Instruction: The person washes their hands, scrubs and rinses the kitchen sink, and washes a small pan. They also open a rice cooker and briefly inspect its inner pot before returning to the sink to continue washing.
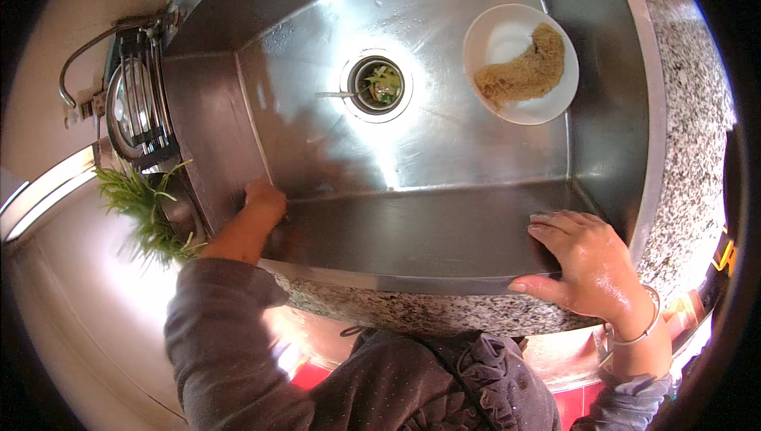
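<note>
A stainless steel sink (309, 151) lies before me. My left hand (266, 202) reaches down into its near left corner; the fingers are mostly hidden, and I cannot tell whether they hold anything. My right hand (585, 261), wet on its back, rests over the near right rim with the thumb spread from the fingers and nothing held. Near the sink's right wall stands a white bowl (505, 29) with a brown fibrous scrubber, like a loofah (532, 71), in it. Green and pale vegetable scraps (383, 83) sit in the round drain (362, 110), and a narrow handle (334, 95) sticks out leftward.
Speckled granite counter (684, 92) borders the sink at the right and front. Beyond the left wall are a metal rack (140, 92) with a round shiny dish, a curved pipe (77, 50) and a green leafy plant (145, 211) near my left forearm.
</note>
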`<action>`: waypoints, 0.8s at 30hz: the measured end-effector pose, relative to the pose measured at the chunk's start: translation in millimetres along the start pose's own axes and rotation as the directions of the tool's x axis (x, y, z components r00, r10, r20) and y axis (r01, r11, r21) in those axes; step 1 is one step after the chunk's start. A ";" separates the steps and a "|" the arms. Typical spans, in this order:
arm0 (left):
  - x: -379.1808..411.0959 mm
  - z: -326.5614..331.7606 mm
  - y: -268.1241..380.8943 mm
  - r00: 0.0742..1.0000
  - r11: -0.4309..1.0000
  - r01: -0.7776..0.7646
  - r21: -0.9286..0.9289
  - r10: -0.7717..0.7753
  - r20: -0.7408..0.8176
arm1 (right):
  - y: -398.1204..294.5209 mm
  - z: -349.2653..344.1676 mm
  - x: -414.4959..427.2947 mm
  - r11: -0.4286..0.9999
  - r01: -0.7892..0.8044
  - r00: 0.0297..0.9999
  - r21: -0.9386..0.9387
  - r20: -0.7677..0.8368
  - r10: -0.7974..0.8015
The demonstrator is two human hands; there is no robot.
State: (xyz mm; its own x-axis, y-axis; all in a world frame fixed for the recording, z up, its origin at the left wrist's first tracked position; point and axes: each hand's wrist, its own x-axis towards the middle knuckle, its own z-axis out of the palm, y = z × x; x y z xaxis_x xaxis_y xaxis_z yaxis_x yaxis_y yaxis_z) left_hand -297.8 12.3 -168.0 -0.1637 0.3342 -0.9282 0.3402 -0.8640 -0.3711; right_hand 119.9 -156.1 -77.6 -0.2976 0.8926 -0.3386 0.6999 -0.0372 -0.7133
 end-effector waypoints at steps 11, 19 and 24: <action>-10.4 17.7 -3.3 0.967 0.997 0.063 -0.040 -0.071 -0.244 | 3.7 -2.1 1.7 0.999 0.025 0.999 0.021 0.042 -0.026; 4.0 10.0 -6.6 0.991 0.949 0.133 -0.285 -0.135 0.014 | 2.5 -4.0 6.8 0.999 -0.011 0.996 0.041 0.085 0.008; 16.9 26.4 -4.7 0.958 0.981 0.043 -0.189 -0.094 -0.271 | -0.8 0.3 6.6 0.999 -0.032 0.997 0.024 0.070 0.030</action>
State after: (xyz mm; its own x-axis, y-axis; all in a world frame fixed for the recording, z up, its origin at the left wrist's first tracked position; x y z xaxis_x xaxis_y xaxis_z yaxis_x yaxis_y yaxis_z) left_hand -326.6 12.1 -181.2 0.0618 0.5035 -0.8618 0.5014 -0.7623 -0.4094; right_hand 117.1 -150.4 -79.4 -0.3209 0.8577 -0.4017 0.6933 -0.0762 -0.7166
